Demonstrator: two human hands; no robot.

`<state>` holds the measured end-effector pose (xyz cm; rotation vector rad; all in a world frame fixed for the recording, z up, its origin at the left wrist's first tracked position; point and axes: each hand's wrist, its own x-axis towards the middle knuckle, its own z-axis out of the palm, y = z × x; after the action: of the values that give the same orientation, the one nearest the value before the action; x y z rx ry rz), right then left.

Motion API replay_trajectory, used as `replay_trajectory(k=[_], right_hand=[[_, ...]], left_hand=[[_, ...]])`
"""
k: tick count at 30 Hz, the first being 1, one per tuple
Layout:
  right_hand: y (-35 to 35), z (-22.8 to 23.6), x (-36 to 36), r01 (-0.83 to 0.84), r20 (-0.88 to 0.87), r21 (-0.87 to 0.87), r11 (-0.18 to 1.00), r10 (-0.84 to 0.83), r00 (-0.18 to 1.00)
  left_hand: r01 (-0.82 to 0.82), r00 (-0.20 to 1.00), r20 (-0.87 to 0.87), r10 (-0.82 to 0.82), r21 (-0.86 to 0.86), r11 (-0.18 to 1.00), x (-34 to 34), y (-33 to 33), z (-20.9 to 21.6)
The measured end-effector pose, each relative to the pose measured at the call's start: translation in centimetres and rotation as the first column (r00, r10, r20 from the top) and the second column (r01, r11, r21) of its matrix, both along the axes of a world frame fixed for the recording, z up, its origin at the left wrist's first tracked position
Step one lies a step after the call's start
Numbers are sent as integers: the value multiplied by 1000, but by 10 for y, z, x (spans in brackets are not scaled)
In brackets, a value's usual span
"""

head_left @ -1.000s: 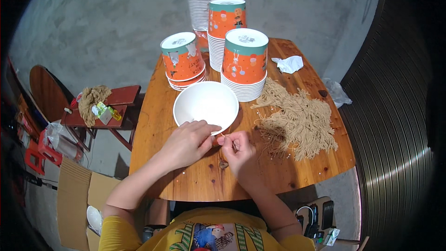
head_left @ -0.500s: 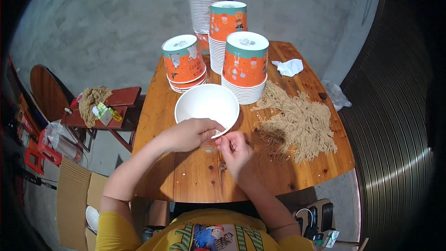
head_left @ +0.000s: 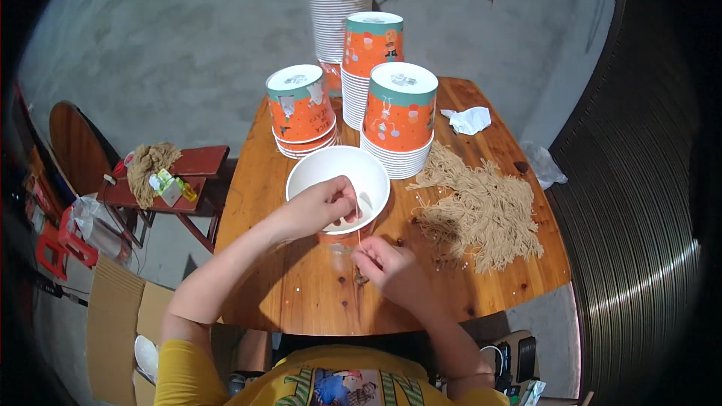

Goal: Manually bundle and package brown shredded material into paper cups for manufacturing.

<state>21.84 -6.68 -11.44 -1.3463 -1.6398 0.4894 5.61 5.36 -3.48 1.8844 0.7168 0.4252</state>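
Observation:
A white-lined paper bucket [head_left: 320, 169] stands mouth up on the wooden table in front of me. My left hand [head_left: 320, 207] reaches over its near rim, fingers curled in a pinch inside the mouth. Just outside the rim, my right hand [head_left: 385, 262] pinches a thin pale string [head_left: 359, 237] between thumb and forefinger. That string runs upward to the rim, toward my left fingertips, which partly hide its upper end. To the right lies a loose heap of tan strings [head_left: 481, 218].
Upside-down stacks of orange and green paper buckets [head_left: 402, 116] rise behind, with a shorter stack [head_left: 301, 109] left and a tall wrapped stack [head_left: 338, 15] at the back. Crumpled white paper [head_left: 468, 120] lies far right. A red bench [head_left: 203, 158] stands left of the table [head_left: 301, 308].
My right hand has drawn back toward me, away from the rim, and a length of string now shows between the hands. My left hand has shifted slightly further into the bucket's mouth.

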Motion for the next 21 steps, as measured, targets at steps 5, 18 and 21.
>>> replay_trajectory(k=[5, 18, 21], right_hand=[[-7, 81, 6, -292, -254, -346, 892, 210, 944], [42, 64, 28, -114, 131, 57, 992, 106, 986], [43, 59, 25, -11, 85, 35, 999, 8, 996]], left_hand=[[-45, 993, 90, 70, -260, 964, 3, -2, 2], [80, 994, -52, -92, -199, 977, 0, -2, -4], [60, 995, -61, -83, -304, 951, -1, -2, 2]])
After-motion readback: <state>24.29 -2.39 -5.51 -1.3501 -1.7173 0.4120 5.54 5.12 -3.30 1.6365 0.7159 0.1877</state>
